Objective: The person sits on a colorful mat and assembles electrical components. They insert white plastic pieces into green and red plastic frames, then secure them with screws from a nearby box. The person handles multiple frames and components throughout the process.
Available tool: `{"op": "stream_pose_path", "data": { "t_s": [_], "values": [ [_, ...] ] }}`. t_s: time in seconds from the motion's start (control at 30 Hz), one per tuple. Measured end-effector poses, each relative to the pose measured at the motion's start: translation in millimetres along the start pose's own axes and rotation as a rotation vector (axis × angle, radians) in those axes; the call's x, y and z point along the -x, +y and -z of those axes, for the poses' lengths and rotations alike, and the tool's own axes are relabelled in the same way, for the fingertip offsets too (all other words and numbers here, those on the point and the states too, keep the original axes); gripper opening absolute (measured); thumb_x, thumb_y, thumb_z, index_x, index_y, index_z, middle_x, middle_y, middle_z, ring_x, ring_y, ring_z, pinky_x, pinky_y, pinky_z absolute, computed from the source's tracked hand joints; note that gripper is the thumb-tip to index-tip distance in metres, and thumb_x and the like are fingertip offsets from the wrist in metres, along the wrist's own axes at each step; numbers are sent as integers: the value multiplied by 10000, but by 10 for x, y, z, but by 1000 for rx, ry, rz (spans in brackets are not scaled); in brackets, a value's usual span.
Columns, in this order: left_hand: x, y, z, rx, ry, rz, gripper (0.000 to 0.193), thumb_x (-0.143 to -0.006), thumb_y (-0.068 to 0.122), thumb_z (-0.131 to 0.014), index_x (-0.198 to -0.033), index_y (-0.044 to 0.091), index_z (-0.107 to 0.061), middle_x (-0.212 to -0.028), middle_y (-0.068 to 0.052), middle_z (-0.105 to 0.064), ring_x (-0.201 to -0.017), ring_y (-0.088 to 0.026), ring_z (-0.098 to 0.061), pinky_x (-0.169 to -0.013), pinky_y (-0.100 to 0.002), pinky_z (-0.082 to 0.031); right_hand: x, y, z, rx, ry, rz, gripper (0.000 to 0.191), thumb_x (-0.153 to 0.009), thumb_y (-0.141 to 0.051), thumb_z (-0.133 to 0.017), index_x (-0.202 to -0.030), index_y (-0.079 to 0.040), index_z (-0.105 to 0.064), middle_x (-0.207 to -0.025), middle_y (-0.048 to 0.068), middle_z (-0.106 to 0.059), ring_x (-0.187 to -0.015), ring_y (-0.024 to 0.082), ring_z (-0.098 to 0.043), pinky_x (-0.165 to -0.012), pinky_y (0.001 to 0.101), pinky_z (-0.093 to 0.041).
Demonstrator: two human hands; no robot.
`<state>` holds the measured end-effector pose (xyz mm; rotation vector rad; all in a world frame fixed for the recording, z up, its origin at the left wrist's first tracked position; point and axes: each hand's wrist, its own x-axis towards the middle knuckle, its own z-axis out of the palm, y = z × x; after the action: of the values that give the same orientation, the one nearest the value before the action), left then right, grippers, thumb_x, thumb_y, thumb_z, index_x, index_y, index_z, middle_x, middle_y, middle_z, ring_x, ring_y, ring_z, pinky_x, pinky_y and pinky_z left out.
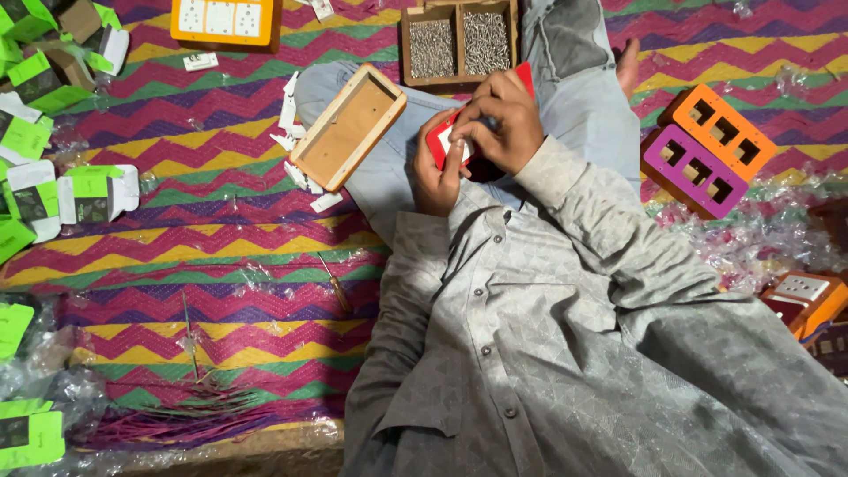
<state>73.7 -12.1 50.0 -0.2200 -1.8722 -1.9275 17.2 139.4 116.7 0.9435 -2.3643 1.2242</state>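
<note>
I sit on a zigzag-patterned mat [221, 230] and hold a red switch plate [442, 141] over my lap. My left hand [437, 177] grips its lower left edge. Over the plate's top lies my right hand [499, 124], fingers curled against a white switch part set in it. An empty wooden box [346, 128] rests tilted on my left knee, just left of my hands. Most of the red plate is hidden by my fingers.
A wooden tray of screws [459, 42] stands beyond my hands. Orange [717, 130] and purple frames [692, 170] lie at right, an orange board with white switches [225, 22] at top left. A screwdriver [336, 284] lies on the mat. Green-and-white cartons [53, 185] and plastic wrappers [760, 234] lie around.
</note>
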Motion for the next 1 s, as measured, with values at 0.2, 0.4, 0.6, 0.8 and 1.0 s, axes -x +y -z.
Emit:
{"op": "stream_pose_path", "data": {
  "t_s": [0.2, 0.4, 0.6, 0.8, 1.0],
  "values": [
    [-32, 32, 0, 144, -45, 171, 398, -1030, 115, -630, -1407, 18, -549, -1176, -121, -681, -738, -110, -635, -590, -246, -543, -37, -89, 5, 83, 37, 71, 104, -833, -97, -853, -883, -107, -763, -920, 66, -559, -912, 287, -542, -814, 394, -441],
    [-48, 78, -7, 131, -33, 177, 399, -1026, 127, -637, -1401, 14, -557, -1164, -119, -687, -724, -113, -642, -586, -247, -548, -17, -29, -59, 88, 24, 59, 132, -832, -130, -870, -884, -105, -752, -948, 62, -561, -964, 282, -543, -859, 396, -441],
    [-61, 79, 20, 103, -55, 178, 363, -1013, 72, -643, -1369, 26, -593, -1154, -125, -700, -728, -119, -646, -588, -262, -550, -15, 235, -74, 173, 101, -181, 650, -606, -459, -1028, -1021, -111, -668, -1158, 102, -537, -1137, 325, -470, -943, 454, -376],
    [-43, 20, 40, 24, -71, 150, 353, -998, 39, -651, -1350, 33, -620, -1100, -123, -707, -688, -134, -660, -602, -273, -556, 43, 361, -44, 262, 41, -311, 885, -583, -620, -1038, -1209, -147, -629, -1250, 87, -525, -1232, 324, -457, -1047, 467, -355],
    [-41, -109, 21, 334, 22, 198, 382, -1041, -1, -605, -1419, -19, -556, -1240, -135, -640, -1026, -180, -640, -860, -315, -549, 75, 480, -47, 328, 264, -248, 649, -866, -434, -884, -1299, -38, -607, -1299, 135, -578, -1238, 314, -517, -1003, 449, -394]
  ]
}}
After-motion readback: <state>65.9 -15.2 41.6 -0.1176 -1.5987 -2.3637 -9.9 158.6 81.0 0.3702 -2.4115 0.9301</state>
